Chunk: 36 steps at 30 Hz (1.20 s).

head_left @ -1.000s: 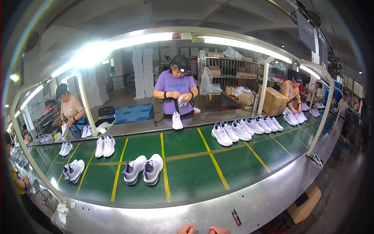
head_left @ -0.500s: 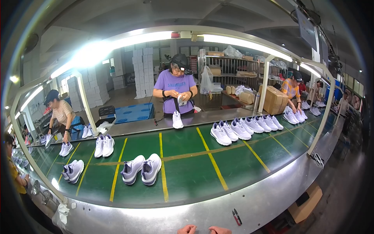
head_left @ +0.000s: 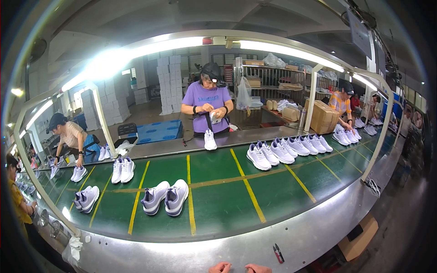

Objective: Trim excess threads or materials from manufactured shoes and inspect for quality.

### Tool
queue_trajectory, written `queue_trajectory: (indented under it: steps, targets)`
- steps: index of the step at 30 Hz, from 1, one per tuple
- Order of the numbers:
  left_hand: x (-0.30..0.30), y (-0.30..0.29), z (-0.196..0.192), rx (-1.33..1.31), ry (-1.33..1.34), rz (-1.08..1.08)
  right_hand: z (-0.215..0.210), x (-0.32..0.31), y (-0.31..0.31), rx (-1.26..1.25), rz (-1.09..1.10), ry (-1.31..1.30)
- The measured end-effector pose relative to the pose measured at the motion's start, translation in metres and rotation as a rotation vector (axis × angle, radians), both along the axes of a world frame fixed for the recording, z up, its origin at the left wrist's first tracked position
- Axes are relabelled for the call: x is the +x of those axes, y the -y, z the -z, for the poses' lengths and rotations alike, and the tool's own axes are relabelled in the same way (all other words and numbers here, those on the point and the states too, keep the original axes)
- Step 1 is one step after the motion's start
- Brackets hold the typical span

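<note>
Only the tops of my two hands show at the bottom edge, my left hand (head_left: 221, 267) and my right hand (head_left: 257, 269), close together over the grey metal rim (head_left: 195, 252) of a green conveyor belt (head_left: 227, 195). Whether they hold anything is hidden. Nearest to them on the rim lies a small red and black clipper (head_left: 278, 253). A pair of white and grey sneakers (head_left: 165, 198) stands on the belt ahead of me, to the left.
More sneaker pairs stand at the left (head_left: 86, 198) and far left (head_left: 123, 169), and a row of white sneakers (head_left: 287, 151) at the right. A person in a purple shirt (head_left: 207, 107) handles a shoe across the belt. Other workers stand at both ends. A cardboard box (head_left: 359, 239) sits on the floor.
The worker at the far left has bent forward over the belt toward the shoes. My hands and the nearest sneakers have stayed where they were.
</note>
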State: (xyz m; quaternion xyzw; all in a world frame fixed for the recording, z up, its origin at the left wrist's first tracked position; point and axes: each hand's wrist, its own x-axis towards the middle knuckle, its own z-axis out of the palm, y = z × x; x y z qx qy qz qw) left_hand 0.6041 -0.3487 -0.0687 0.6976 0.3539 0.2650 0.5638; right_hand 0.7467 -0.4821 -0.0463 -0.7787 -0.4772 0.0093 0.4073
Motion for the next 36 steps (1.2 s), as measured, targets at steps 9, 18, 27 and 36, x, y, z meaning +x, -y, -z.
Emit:
queue_trajectory:
  steps: [9, 18, 27, 36]
  targets:
    - [0.010, 0.011, -0.017, 0.001, 0.008, -0.017, 0.005, 0.010, 0.008, -0.033, -0.004, -0.016]
    - [0.018, 0.016, -0.011, 0.042, 0.023, -0.022, 0.002, 0.017, 0.014, -0.013, 0.007, -0.046]
    - [0.026, 0.018, -0.007, 0.046, 0.049, -0.037, 0.000, 0.024, 0.015, -0.012, 0.003, -0.022]
    - [0.033, 0.026, -0.005, 0.076, 0.081, -0.047, 0.002, 0.031, 0.024, -0.059, 0.013, -0.037]
